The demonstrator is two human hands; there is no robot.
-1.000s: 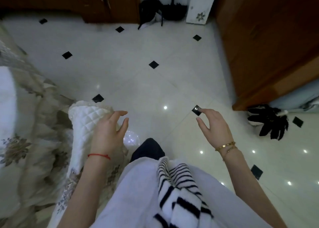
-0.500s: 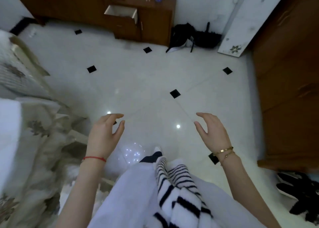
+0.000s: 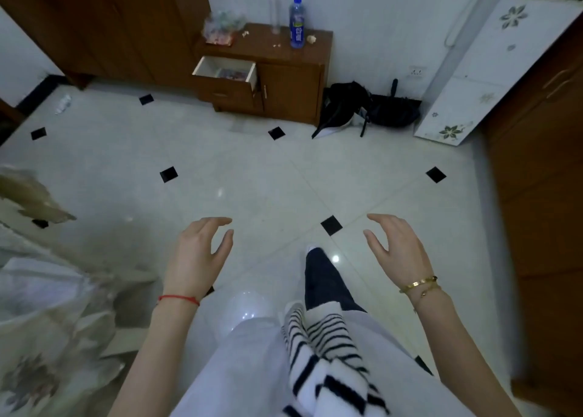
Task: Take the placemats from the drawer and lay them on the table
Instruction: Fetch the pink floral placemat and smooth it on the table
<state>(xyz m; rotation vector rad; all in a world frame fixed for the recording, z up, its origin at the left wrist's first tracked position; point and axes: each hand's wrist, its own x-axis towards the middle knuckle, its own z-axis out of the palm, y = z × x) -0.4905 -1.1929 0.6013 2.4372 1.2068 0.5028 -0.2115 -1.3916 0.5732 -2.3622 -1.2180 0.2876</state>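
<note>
Across the floor, well apart from both empty, slack-fingered hands (left hand (image 3: 195, 255), right hand (image 3: 399, 252)): open drawer (image 3: 224, 70), something patterned inside, perhaps placemats; step: approach; next: reach in.

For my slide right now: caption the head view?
Empty left hand and right hand face the open drawer across the room.
</note>
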